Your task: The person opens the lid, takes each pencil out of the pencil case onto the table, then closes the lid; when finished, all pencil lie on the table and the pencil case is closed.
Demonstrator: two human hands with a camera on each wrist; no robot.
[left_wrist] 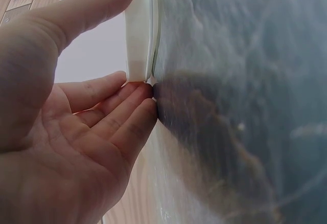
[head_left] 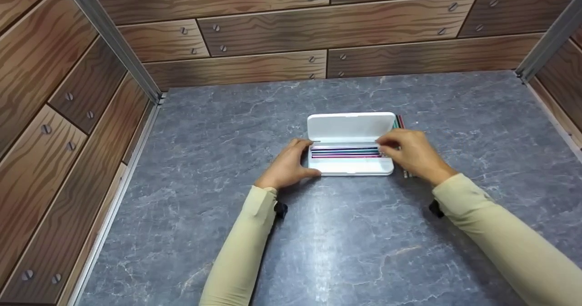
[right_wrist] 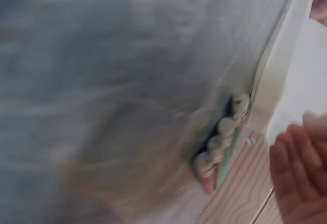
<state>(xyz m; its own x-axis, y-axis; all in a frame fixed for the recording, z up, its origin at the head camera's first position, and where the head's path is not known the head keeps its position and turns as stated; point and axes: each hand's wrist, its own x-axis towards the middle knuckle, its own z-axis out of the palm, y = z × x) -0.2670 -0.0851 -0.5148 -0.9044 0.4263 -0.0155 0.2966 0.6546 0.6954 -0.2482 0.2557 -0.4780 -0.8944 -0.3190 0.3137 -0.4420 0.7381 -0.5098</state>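
Observation:
A white pencil case (head_left: 350,167) lies on the table with its lid (head_left: 351,127) raised at the back. Several dark, blue and pink pencils (head_left: 345,153) lie side by side in it. My left hand (head_left: 288,163) holds the case's left end, thumb at the front corner and fingers at the side and back. In the left wrist view its fingertips touch the white end wall (left_wrist: 139,45). Over the case's right end, my right hand (head_left: 411,153) pinches the end of a pencil, mostly hidden by the fingers. Blurred fingers (right_wrist: 296,168) show in the right wrist view.
Several more pencils lie on the table just right of the case, partly beneath my right hand; their pale, rounded ends (right_wrist: 219,139) show in the right wrist view. Wood-patterned walls (head_left: 268,33) with metal corner posts (head_left: 109,37) enclose the grey marbled table (head_left: 204,137).

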